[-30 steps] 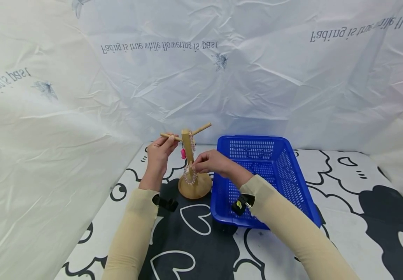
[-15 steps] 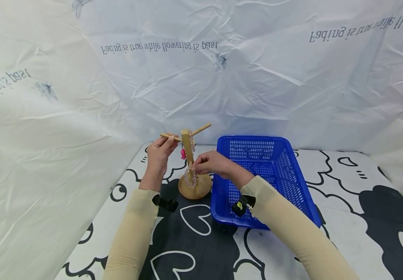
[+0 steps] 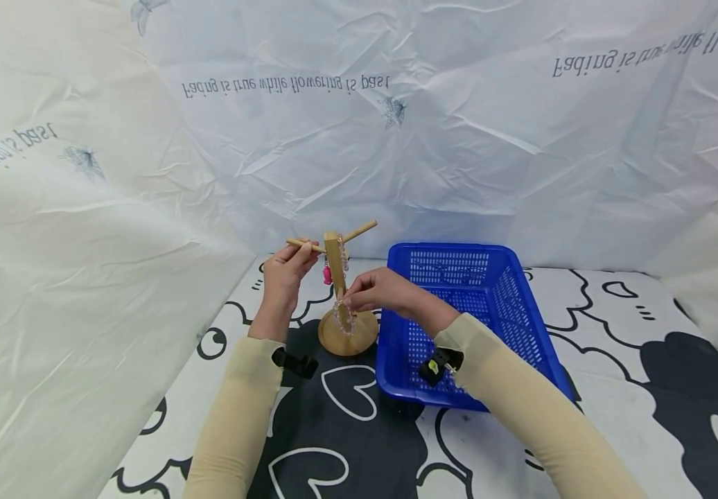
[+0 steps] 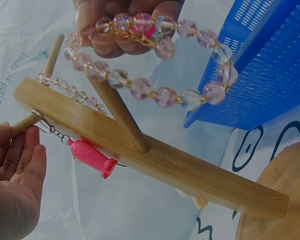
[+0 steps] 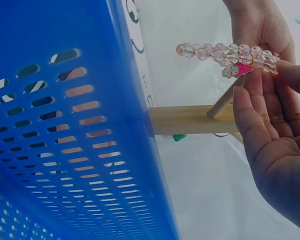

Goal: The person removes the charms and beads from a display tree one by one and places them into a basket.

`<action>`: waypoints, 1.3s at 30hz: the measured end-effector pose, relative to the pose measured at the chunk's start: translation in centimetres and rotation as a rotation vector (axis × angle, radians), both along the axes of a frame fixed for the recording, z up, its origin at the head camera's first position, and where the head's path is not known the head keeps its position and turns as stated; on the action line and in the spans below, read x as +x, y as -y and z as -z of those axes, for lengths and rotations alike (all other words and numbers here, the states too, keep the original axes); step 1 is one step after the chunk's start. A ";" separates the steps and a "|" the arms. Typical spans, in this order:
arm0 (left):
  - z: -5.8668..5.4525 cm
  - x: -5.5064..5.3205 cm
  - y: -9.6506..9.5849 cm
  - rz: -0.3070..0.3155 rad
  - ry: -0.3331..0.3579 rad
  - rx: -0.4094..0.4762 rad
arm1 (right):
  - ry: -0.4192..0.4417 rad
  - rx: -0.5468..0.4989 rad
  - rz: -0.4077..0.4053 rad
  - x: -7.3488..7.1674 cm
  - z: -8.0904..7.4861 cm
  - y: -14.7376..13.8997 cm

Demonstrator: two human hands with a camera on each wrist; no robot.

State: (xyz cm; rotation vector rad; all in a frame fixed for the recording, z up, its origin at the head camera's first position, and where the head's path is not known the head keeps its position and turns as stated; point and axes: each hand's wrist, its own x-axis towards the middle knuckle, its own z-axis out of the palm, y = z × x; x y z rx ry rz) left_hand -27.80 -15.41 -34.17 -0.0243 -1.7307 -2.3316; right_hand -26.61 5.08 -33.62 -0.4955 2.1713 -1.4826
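A wooden jewellery stand (image 3: 337, 267) rises from a round base (image 3: 348, 343). My left hand (image 3: 285, 269) pinches its left upper peg between thumb and fingers. With thumb and fingertips, my right hand (image 3: 376, 290) pinches a bracelet of clear and pale pink beads (image 4: 165, 96) with a small pink charm. In the left wrist view the bracelet's loop overlaps the tip of the stand's lower front peg (image 4: 121, 114). Close to my left fingers, a pink keychain charm (image 4: 91, 156) hangs by its ring and chain. A second beaded bracelet (image 4: 72, 93) hangs at the other upper peg (image 3: 360, 230).
Right of the stand is a blue plastic basket (image 3: 536, 333), below my right forearm. White printed sheeting (image 3: 359, 152) closes off the back and the left side. The black-and-white patterned tabletop (image 3: 346, 443) extends toward me.
My right hand has shifted very slightly, and the bracelet in its fingers has turned and moved a little to the right. The left hand keeps its hold on the peg.
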 end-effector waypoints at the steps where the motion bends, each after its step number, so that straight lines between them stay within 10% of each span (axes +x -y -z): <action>1: 0.0 0.0 0.0 -0.001 0.001 -0.001 | -0.005 0.004 -0.004 0.1 -0.1 0.0; 39: 0.0 0.0 0.1 -0.001 -0.003 -0.009 | -0.127 0.118 -0.044 1.7 -3.3 -4.6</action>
